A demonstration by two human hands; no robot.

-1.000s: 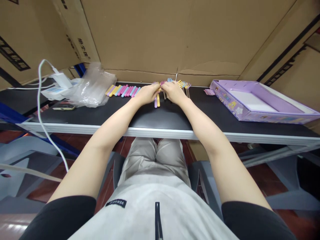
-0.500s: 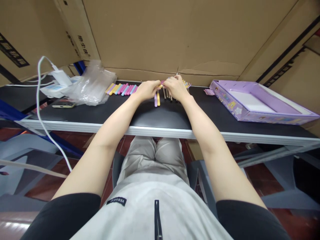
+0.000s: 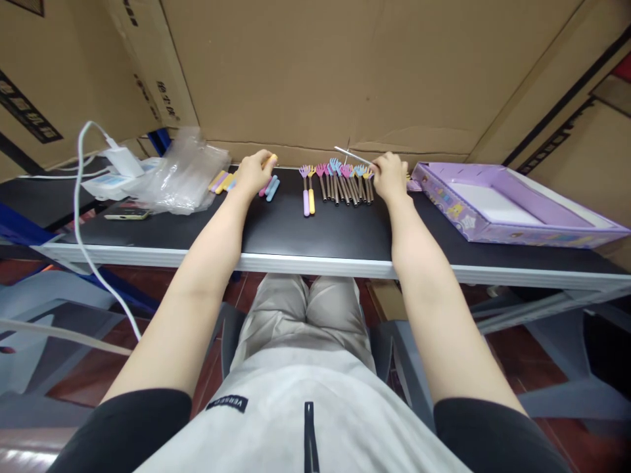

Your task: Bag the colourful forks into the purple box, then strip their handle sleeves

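Note:
My left hand point(image 3: 253, 172) rests over a row of pastel handle sleeves point(image 3: 270, 187) at the back left of the black table point(image 3: 315, 230); its fingers curl on a yellow sleeve point(image 3: 270, 159). My right hand point(image 3: 389, 176) is closed on a thin silver rod point(image 3: 353, 156) that points left above a row of small hand-shaped scratchers point(image 3: 340, 182) with pink, blue, purple and yellow heads. Two finished scratchers with purple and yellow handles point(image 3: 308, 194) lie at the left end of that row.
A purple printed cardboard tray point(image 3: 497, 203) lies at the right. Crumpled clear plastic bags point(image 3: 182, 172), a white charger with cable point(image 3: 118, 157) and a phone point(image 3: 125, 210) sit at the left. Cardboard boxes point(image 3: 345, 66) wall the back of the table.
Both hands have parted from the middle of the scratcher row. The left went left to the coloured sleeves; the right went right, carrying a silver rod.

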